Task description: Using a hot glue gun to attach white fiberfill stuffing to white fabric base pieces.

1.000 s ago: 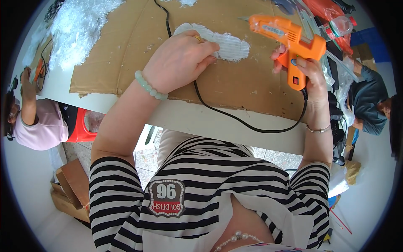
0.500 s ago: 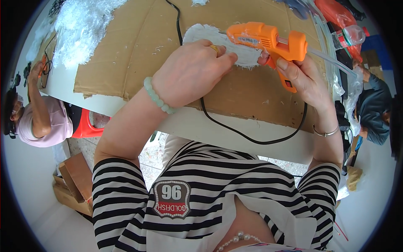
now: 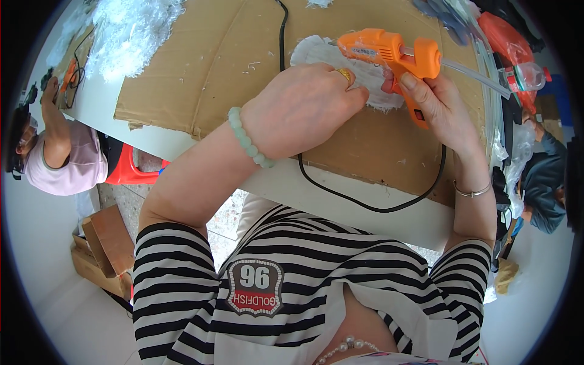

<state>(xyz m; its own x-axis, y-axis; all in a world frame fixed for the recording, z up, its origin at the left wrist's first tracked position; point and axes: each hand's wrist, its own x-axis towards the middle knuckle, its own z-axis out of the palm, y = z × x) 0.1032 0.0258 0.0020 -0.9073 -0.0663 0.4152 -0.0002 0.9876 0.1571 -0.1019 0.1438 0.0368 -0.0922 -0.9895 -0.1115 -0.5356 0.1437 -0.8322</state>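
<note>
i count one orange glue gun [image 3: 389, 58], one white fluffy piece [image 3: 340, 61], one brown cardboard sheet [image 3: 225, 67] and one black cable [image 3: 365, 204]. i wear one green bead bracelet [image 3: 248, 139], one gold ring [image 3: 345, 74], and one thin bangle [image 3: 471, 191].

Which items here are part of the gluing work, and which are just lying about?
In use:
glue gun, held by right hand
white fluffy piece, pressed by left hand
cardboard sheet underneath
black cord

Lying about:
white fibre pile
orange bag
clear bottle
cardboard boxes on the floor
</note>
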